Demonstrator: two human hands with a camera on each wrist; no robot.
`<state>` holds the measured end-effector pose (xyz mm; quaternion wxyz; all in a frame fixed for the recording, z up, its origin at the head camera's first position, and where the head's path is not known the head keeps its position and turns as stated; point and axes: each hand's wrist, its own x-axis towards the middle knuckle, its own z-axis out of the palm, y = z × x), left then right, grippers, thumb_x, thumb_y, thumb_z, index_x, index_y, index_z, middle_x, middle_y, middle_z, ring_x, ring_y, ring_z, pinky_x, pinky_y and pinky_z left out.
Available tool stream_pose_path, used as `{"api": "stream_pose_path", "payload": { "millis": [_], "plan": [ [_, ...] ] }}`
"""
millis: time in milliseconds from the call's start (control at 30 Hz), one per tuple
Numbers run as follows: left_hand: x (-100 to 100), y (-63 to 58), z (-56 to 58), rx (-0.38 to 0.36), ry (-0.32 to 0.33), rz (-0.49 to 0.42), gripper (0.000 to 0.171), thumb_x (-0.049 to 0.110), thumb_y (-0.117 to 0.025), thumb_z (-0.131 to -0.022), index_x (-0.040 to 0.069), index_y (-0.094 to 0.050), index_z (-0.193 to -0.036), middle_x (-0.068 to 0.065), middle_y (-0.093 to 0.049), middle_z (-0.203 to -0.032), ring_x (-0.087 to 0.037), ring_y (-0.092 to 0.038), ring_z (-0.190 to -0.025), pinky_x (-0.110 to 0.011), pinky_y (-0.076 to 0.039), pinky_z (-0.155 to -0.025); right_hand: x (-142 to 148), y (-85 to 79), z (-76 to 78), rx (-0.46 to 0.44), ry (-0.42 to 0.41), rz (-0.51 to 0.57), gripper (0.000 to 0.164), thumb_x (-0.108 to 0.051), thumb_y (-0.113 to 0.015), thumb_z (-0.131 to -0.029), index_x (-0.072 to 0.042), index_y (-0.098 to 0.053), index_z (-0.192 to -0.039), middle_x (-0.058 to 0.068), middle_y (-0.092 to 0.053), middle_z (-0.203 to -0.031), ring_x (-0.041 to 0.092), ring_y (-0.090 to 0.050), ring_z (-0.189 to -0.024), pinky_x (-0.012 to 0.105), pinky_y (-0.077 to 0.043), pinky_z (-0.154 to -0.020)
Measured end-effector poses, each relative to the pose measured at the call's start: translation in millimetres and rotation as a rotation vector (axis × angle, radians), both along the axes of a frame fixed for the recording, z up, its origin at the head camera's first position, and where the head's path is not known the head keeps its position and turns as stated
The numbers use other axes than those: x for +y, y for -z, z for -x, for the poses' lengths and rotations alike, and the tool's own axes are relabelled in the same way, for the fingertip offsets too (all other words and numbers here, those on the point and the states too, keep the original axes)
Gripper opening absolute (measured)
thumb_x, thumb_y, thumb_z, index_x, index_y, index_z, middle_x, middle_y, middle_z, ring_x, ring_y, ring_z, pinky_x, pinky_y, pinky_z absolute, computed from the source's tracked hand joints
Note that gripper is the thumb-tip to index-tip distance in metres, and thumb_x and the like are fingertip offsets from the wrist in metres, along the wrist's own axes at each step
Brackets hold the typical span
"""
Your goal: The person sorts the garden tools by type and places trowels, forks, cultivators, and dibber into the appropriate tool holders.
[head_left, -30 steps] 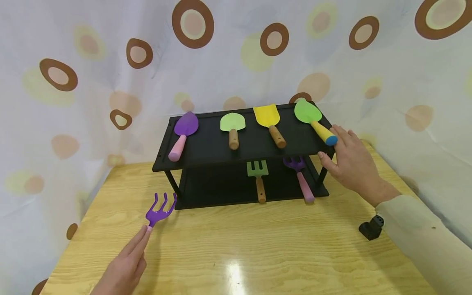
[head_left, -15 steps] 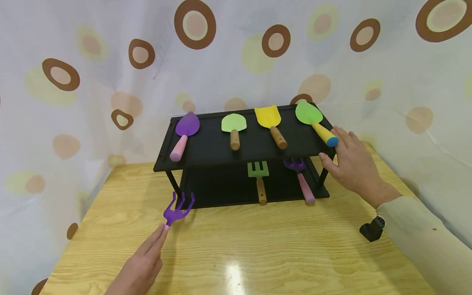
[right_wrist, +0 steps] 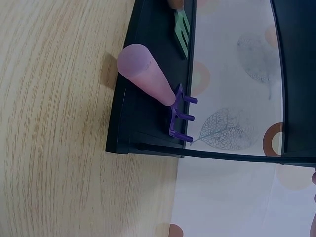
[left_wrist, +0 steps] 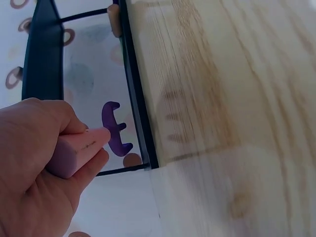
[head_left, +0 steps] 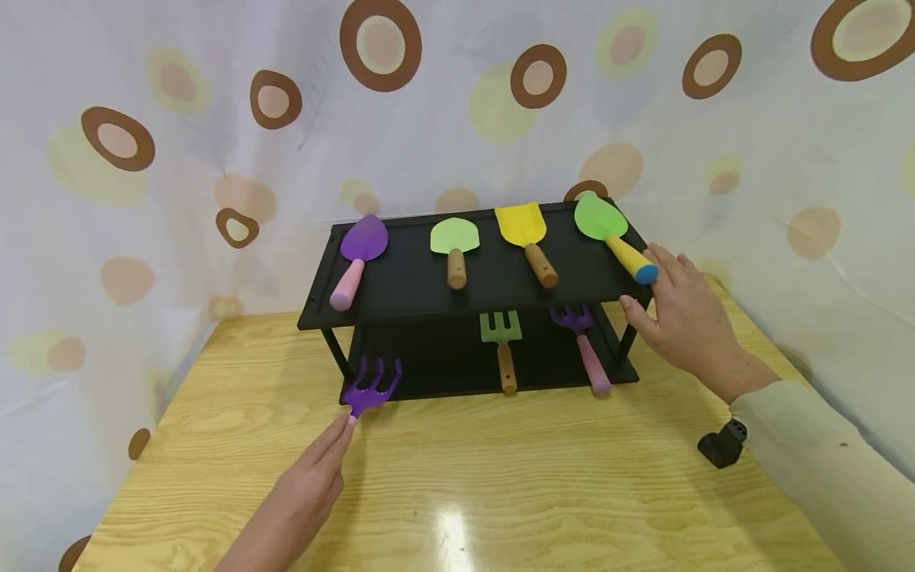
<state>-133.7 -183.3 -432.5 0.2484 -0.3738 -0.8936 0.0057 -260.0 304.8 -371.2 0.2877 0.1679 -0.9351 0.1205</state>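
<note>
My left hand (head_left: 307, 485) grips the pink handle (left_wrist: 81, 150) of a purple hand rake (head_left: 368, 393). Its three prongs point away, in front of the lower shelf's left front corner. A black two-tier rack (head_left: 411, 298) stands on the table. My right hand (head_left: 682, 318) rests against the rack's right end, fingers along the top edge and thumb at the front corner. On the lower shelf lie a green hand fork (head_left: 500, 330) with a wooden handle and another purple rake (head_left: 592, 361) with a pink handle. In the right wrist view, only fingertips show at the right edge.
The top shelf bears a purple trowel (head_left: 364, 238), a pale green shovel (head_left: 455, 236), a yellow shovel (head_left: 521, 225) and a green trowel (head_left: 600, 218) with a yellow handle. A patterned cloth (head_left: 443, 119) hangs behind. Wooden table (head_left: 543, 477) lies in front.
My left hand has moved right and slightly forward with the purple rake, from beside the rack to the lower shelf's left front corner. My right hand stays at the rack's right end.
</note>
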Motion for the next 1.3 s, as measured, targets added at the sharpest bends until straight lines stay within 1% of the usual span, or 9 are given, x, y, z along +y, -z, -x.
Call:
{"api": "stream_pose_path", "payload": {
  "millis": [67,167,233,333,500,700,900,1133,1300],
  "plan": [
    [4,1.2,6.7,0.066,0.032,0.036,0.061,0.003,-0.003,-0.094,-0.015,-0.061,-0.097,-0.025,-0.046,-0.129,-0.033,-0.047,-0.118,-0.032,-0.048,-0.087,0,-0.1,0.0,-0.003,0.004,0.001,0.061,-0.032,-0.053,-0.087,0.013,-0.040,-0.125,0.025,-0.035,-0.137,0.046,-0.037,-0.121,0.051,-0.022,-0.109],
    [11,5.0,16.2,0.075,0.034,-0.023,0.057,0.004,-0.007,-0.094,-0.014,-0.060,-0.101,-0.024,-0.048,-0.127,-0.032,-0.050,-0.116,-0.028,-0.050,-0.084,1,-0.1,-0.4,-0.006,0.010,0.000,0.061,-0.033,-0.053,-0.087,0.012,-0.040,-0.126,0.025,-0.035,-0.138,0.045,-0.037,-0.121,0.051,-0.023,-0.108],
    [15,7.6,21.8,0.020,0.016,-0.109,0.048,0.008,-0.015,-0.093,-0.013,-0.054,-0.114,-0.023,-0.048,-0.129,-0.031,-0.051,-0.115,-0.026,-0.050,-0.082,0,-0.3,-0.5,0.000,0.009,0.000,0.061,-0.033,-0.053,-0.087,0.012,-0.040,-0.126,0.025,-0.035,-0.137,0.045,-0.037,-0.121,0.051,-0.023,-0.108],
    [21,9.5,28.2,-0.059,-0.031,-0.166,0.040,0.005,-0.033,-0.089,-0.010,-0.047,-0.124,-0.021,-0.046,-0.132,-0.029,-0.050,-0.116,-0.026,-0.050,-0.083,0,-0.6,-0.7,0.010,0.006,0.002,0.061,-0.033,-0.053,-0.087,0.013,-0.041,-0.125,0.025,-0.036,-0.137,0.044,-0.038,-0.121,0.050,-0.023,-0.108],
    [31,9.2,38.2,-0.200,-0.122,-0.204,0.052,-0.005,-0.058,-0.078,-0.007,-0.044,-0.128,-0.019,-0.042,-0.135,-0.028,-0.049,-0.119,-0.028,-0.049,-0.085,0,-0.4,-0.9,0.012,0.008,0.006,0.060,-0.033,-0.053,-0.087,0.013,-0.042,-0.124,0.025,-0.036,-0.137,0.043,-0.038,-0.122,0.049,-0.021,-0.110],
    [43,11.4,50.0,-0.256,-0.169,-0.212,0.048,-0.008,-0.056,-0.080,-0.009,-0.045,-0.126,-0.021,-0.044,-0.133,-0.029,-0.049,-0.118,-0.029,-0.050,-0.084,1,0.8,0.6,0.010,0.012,0.001,0.061,-0.033,-0.053,-0.086,0.012,-0.041,-0.126,0.024,-0.036,-0.137,0.043,-0.038,-0.122,0.047,-0.020,-0.111],
    [50,13.0,54.0,-0.292,-0.197,-0.200,0.047,-0.008,-0.057,-0.080,-0.010,-0.046,-0.125,-0.022,-0.044,-0.133,-0.029,-0.048,-0.119,-0.031,-0.050,-0.084,0,1.3,1.5,0.019,0.008,-0.002,0.062,-0.033,-0.054,-0.086,0.012,-0.040,-0.127,0.024,-0.036,-0.137,0.042,-0.038,-0.121,0.045,-0.019,-0.111],
    [59,17.1,62.8,-0.241,-0.187,-0.164,0.039,-0.011,-0.053,-0.080,-0.012,-0.050,-0.119,-0.023,-0.049,-0.127,-0.030,-0.047,-0.120,-0.033,-0.048,-0.087,0,0.4,0.4,0.020,0.006,-0.001,0.062,-0.033,-0.054,-0.086,0.012,-0.039,-0.127,0.025,-0.036,-0.136,0.043,-0.038,-0.121,0.045,-0.020,-0.111],
    [66,21.3,67.2,-0.316,-0.219,-0.195,0.039,-0.012,-0.050,-0.082,-0.012,-0.048,-0.121,-0.024,-0.044,-0.131,-0.033,-0.044,-0.122,-0.037,-0.045,-0.092,0,0.6,0.0,0.011,0.009,0.001,0.061,-0.033,-0.053,-0.086,0.012,-0.040,-0.126,0.025,-0.036,-0.136,0.043,-0.038,-0.120,0.046,-0.020,-0.111]
  ]
}}
